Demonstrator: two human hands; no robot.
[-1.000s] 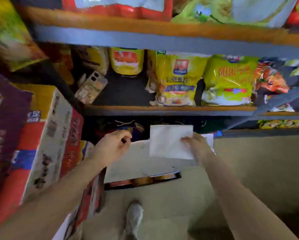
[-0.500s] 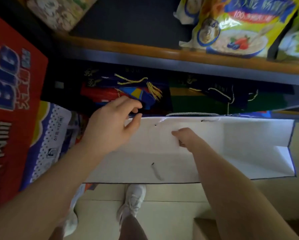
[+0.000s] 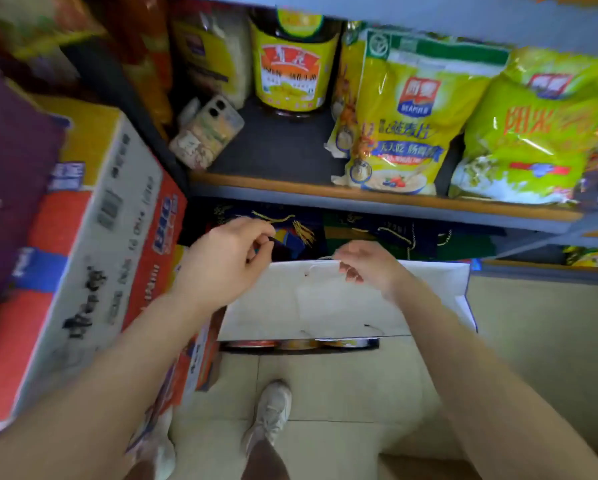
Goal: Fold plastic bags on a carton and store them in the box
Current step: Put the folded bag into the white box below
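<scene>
At frame centre, a flattened white bag [image 3: 325, 299] is pinched along its top edge by curled left hand [image 3: 226, 258] and right hand [image 3: 366, 266]; folding appears underway, a crease seemingly next.

Premises present as a small grocery shop or its stockroom — metal-framed shelving [image 3: 377, 199] carries retail goods: yellow oatmeal bags [image 3: 405, 112], a lime-green packet [image 3: 533, 133], a labelled oil jug [image 3: 292, 64]. Printed shipping cartons [image 3: 93, 237] are stacked at left on a tiled floor [image 3: 325, 393].
</scene>
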